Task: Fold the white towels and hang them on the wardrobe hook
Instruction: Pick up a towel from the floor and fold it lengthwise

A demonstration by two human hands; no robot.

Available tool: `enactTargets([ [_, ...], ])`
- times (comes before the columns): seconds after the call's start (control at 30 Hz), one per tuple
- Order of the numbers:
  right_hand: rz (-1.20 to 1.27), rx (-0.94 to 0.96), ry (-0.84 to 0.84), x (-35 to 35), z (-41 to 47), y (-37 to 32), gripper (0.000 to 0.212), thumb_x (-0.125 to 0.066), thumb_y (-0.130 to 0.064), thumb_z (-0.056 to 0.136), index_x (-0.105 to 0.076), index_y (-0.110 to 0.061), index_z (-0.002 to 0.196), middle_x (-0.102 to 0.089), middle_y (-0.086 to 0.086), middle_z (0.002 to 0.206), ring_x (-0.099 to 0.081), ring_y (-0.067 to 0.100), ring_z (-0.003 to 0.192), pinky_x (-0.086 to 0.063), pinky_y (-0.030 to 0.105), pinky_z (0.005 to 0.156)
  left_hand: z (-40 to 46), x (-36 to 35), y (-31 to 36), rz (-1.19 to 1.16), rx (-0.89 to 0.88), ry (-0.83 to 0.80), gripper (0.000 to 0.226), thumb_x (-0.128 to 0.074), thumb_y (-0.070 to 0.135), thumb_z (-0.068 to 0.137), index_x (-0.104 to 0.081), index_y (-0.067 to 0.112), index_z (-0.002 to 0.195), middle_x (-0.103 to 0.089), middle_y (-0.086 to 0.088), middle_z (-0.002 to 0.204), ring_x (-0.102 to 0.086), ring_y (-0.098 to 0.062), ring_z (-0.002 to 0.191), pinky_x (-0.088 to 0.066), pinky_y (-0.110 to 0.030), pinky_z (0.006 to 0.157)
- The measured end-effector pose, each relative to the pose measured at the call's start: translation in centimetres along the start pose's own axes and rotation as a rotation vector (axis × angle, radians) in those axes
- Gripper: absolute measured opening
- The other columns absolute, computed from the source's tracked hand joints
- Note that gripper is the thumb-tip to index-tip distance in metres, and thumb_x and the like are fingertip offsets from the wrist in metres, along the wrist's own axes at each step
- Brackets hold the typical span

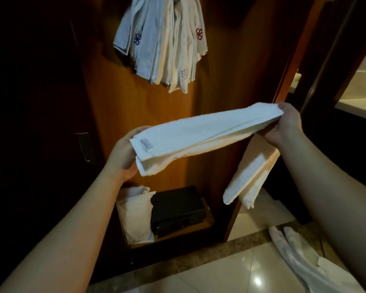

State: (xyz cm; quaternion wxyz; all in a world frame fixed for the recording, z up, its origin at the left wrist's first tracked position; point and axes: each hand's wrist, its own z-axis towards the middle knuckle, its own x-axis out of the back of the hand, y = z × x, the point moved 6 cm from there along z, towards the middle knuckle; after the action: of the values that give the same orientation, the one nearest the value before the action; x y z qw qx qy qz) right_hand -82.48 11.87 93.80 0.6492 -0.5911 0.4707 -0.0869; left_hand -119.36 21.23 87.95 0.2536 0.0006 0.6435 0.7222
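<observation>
A white towel folded into a long narrow strip stretches between my hands in front of the open wardrobe. My left hand grips its lower left end, where a small label shows. My right hand pinches the higher right end. Several folded white towels with red and blue emblems hang bunched at the top of the wardrobe's back panel; the hook itself is hidden by them. Another white towel hangs below my right forearm, and one more lies on the floor at the lower right.
On the wardrobe's bottom shelf sit a black safe and a white bag. A dark door with a metal handle is at the left. A wooden side panel stands at the right, with glossy floor tiles below.
</observation>
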Motion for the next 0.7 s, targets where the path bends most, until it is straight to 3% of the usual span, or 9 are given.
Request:
enactTargets([
  [0.1,-0.028,-0.035,0.007,0.5,1.4,1.1,0.048,-0.056,-0.030,0.087,-0.058,-0.010,0.131,-0.073,0.017,0.114,-0.072,0.039,0.099,-0.056,0.059,0.082,-0.5,-0.3,-0.4,-0.213,0.031,-0.037,0.032,-0.052,-0.001,0.090,-0.074,0.018,0.101,-0.074,-0.008,0.103,-0.071,-0.026,0.092,-0.061,-0.036,0.066],
  [0.27,-0.048,-0.054,0.008,0.2,0.7,2.6,0.045,-0.053,-0.024,0.092,-0.058,-0.006,0.132,-0.074,0.017,0.112,-0.073,0.037,0.096,-0.060,0.053,0.071,-1.4,-0.4,-0.9,-0.500,0.023,-0.096,0.021,-0.048,0.012,0.083,-0.067,0.017,0.080,-0.069,-0.013,0.101,-0.072,-0.030,0.085,-0.060,-0.037,0.060],
  [0.4,-0.001,-0.065,0.019,0.0,-0.3,3.1,0.038,-0.054,-0.022,0.095,-0.057,-0.007,0.131,-0.074,0.015,0.112,-0.074,0.034,0.095,-0.061,0.048,0.068,-1.7,1.0,-2.5,-0.528,0.110,-0.132,0.015,-0.048,0.023,0.076,-0.057,0.014,0.068,-0.067,-0.013,0.102,-0.068,-0.035,0.092,-0.059,-0.039,0.065],
  [0.53,0.019,-0.069,-0.046,-0.7,-1.0,3.4,0.033,-0.050,-0.026,0.100,-0.052,-0.010,0.129,-0.070,0.014,0.117,-0.070,0.033,0.103,-0.060,0.045,0.072,-1.9,1.5,-4.3,-0.474,0.297,-0.064,0.039,-0.064,0.049,0.081,-0.057,0.015,0.063,-0.069,-0.016,0.113,-0.069,-0.037,0.102,-0.058,-0.041,0.066],
  [0.63,0.031,-0.064,-0.063,-1.4,-1.4,3.3,0.033,-0.047,-0.027,0.102,-0.052,-0.009,0.128,-0.069,0.014,0.119,-0.069,0.033,0.105,-0.059,0.045,0.071,-2.4,1.7,-5.3,-0.262,0.363,-0.037,0.010,-0.064,0.011,0.088,-0.056,0.016,0.087,-0.062,-0.019,0.122,-0.074,-0.032,0.091,-0.062,-0.038,0.060],
  [0.7,0.041,-0.053,-0.057,-1.7,-1.5,2.9,0.032,-0.045,-0.028,0.103,-0.055,-0.008,0.126,-0.069,0.014,0.120,-0.068,0.033,0.105,-0.058,0.045,0.076,-2.8,1.8,-6.7,-0.173,0.446,-0.069,0.034,-0.065,-0.006,0.081,-0.057,0.019,0.103,-0.056,-0.021,0.129,-0.069,-0.039,0.103,-0.062,-0.042,0.068],
])
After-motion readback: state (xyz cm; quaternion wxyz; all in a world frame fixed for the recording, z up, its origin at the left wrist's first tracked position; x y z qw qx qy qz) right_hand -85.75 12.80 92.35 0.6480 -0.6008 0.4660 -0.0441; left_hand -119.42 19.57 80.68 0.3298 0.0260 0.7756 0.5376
